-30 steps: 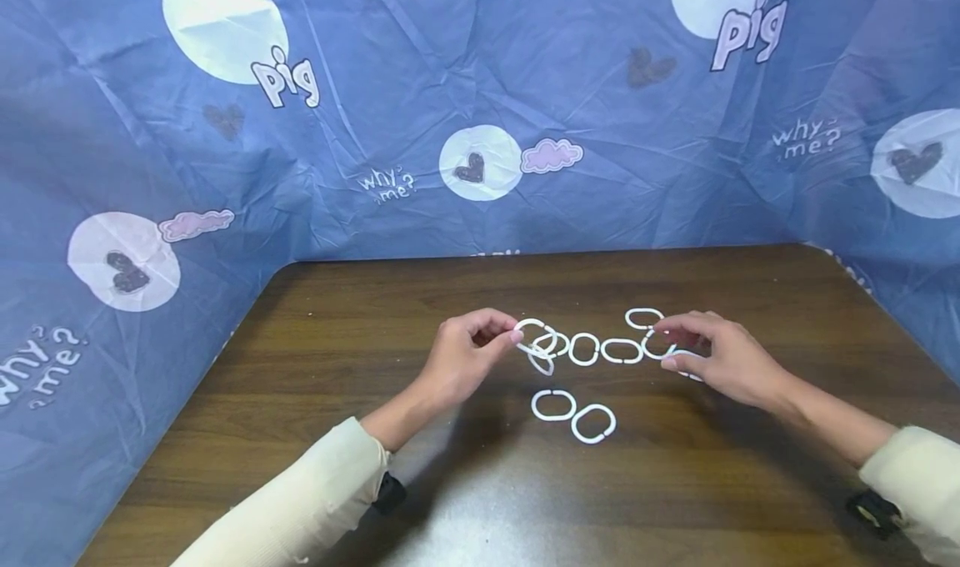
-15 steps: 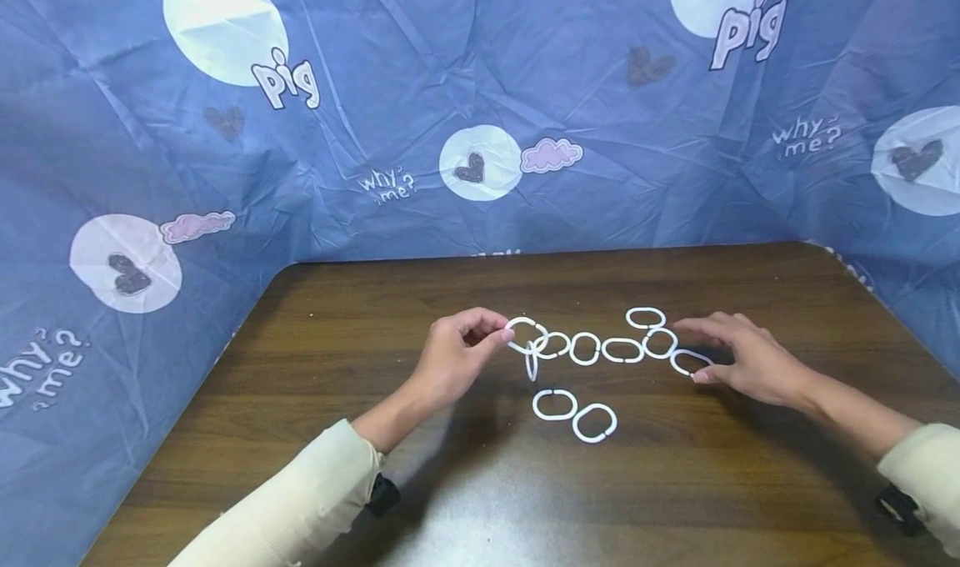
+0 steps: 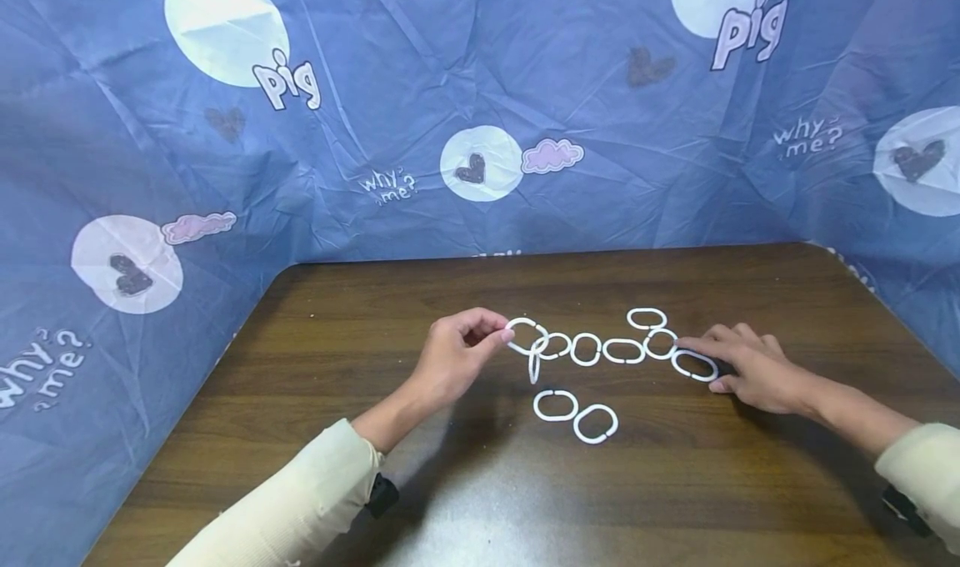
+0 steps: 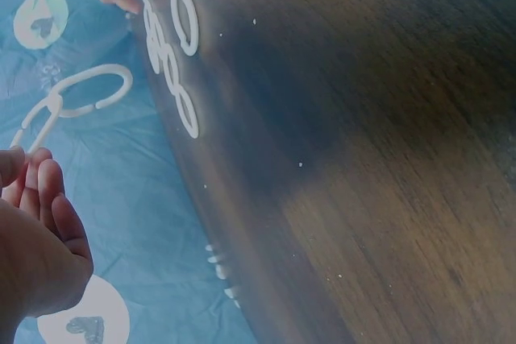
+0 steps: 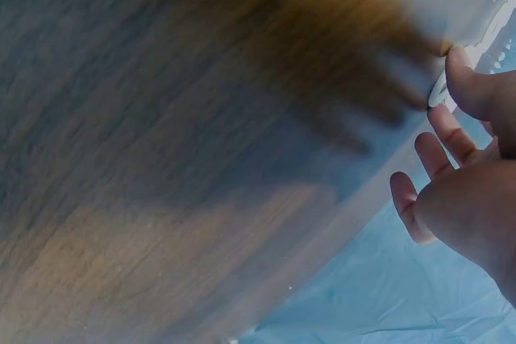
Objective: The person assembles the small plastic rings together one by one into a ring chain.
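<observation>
My left hand pinches a white oval plastic link between thumb and fingertips, raised over the table. A second link hangs hooked through it; in the left wrist view this hanging link shows a small gap in its side. At the right, my right hand lies low over the table, thumb and index finger at opposite ends of a flat-lying link. That same link sits between its thumb and finger in the right wrist view, the other fingers spread.
Several more split links lie on the brown wooden table: a row between the hands, including one link, another link behind it. Nearer lie two links, a left one and a right one. A blue printed cloth surrounds the table.
My left hand has drawn slightly left, and the second link now hangs down. My right hand has moved right and lowered, its thumb and index finger now at the rightmost link, which has shifted slightly.
</observation>
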`<state>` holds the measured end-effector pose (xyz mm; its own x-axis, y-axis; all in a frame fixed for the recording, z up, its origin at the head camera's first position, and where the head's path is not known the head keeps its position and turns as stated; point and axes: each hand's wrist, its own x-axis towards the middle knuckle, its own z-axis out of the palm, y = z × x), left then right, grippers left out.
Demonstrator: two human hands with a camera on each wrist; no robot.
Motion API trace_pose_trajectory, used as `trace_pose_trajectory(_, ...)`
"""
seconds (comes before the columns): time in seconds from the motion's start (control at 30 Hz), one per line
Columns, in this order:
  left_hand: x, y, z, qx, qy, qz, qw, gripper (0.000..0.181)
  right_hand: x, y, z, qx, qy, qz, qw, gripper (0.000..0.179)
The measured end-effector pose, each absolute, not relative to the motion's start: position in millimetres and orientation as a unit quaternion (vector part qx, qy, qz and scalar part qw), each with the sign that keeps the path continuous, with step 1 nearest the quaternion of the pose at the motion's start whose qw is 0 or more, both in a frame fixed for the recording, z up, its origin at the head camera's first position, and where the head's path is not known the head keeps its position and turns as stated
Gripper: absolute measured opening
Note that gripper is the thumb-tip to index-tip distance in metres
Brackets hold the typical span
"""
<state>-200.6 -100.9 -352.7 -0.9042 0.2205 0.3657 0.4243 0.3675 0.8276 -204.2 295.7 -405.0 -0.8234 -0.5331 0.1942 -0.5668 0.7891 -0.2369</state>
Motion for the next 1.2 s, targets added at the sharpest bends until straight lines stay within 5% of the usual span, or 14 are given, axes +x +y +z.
trace_pose_trajectory(0.63,-182.4,-92.5,-325.5,-0.183,-0.827,-0.524,0.087,0.007,-201.0,291.5,-409.3,0.339,-0.926,0.092,0.140,0.054)
trace_pose_trajectory(1.2,-177.3,-93.0,-319.0,-0.185,-0.825,-0.527,0.085,0.007,-199.5,287.3,-410.7,0.309,-0.935,0.087,0.149,0.044)
